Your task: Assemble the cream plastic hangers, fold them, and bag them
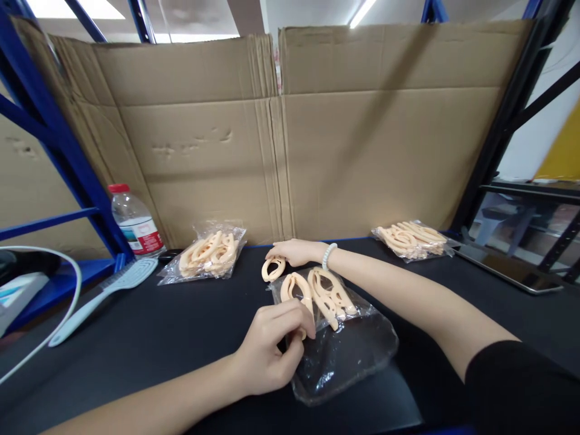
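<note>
A clear plastic bag [348,356] lies flat on the black table, with peach folding hangers [333,293] in and on its far part. My left hand [274,344] is closed in a pinch on the near end of one peach hanger [296,287] at the bag's left side. Beyond the bag, my right hand [296,251], with a pale beaded bracelet at the wrist, reaches across to the left. Its fingers are closed on another peach hanger [273,269], which is partly hidden under them.
Bagged peach hangers [211,254] lie at the back left, and another filled bag [410,238] at the back right. A bottle [136,223], a light blue brush [122,279] and a white cable are at left, a tablet [507,269] at right. Cardboard [385,139] stands behind.
</note>
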The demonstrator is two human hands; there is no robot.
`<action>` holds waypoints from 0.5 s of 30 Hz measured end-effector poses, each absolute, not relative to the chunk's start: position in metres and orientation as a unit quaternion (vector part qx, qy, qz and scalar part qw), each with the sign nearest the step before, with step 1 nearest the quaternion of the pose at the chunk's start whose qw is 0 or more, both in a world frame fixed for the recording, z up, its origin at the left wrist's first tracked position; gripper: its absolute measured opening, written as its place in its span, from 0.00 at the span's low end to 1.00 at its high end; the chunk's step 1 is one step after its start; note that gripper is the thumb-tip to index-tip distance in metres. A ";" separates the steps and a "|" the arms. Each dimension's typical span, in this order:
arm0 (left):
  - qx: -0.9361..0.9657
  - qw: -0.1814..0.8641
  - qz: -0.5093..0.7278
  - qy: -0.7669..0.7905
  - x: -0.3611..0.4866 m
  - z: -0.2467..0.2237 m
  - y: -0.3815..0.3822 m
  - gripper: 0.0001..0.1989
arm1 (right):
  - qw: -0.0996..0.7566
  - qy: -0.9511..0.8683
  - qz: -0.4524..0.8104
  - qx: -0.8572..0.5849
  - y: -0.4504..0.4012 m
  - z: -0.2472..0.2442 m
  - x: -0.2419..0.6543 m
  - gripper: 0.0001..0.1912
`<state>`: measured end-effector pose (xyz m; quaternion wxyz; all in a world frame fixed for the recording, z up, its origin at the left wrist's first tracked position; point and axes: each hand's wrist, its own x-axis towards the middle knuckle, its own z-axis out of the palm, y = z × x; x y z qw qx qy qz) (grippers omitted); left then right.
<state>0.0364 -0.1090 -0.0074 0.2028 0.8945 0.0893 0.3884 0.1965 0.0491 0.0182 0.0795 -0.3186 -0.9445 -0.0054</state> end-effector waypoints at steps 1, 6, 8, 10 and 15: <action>0.895 0.202 0.388 0.091 0.036 -0.007 -0.109 0.10 | 0.080 -0.941 -0.005 -0.329 0.049 0.019 0.200 0.23; 0.897 0.199 0.386 0.086 0.037 -0.008 -0.107 0.10 | 0.098 -0.923 0.013 -0.372 0.031 0.023 0.239 0.19; 0.898 0.196 0.384 0.085 0.038 -0.008 -0.107 0.10 | 0.116 -0.913 0.020 -0.391 0.020 0.019 0.254 0.21; 0.899 0.192 0.383 0.088 0.040 -0.007 -0.107 0.10 | 0.142 -0.899 0.024 -0.414 0.010 0.014 0.263 0.19; 0.900 0.187 0.384 0.087 0.043 -0.006 -0.108 0.10 | 0.186 -0.862 0.047 -0.470 0.005 0.005 0.254 0.23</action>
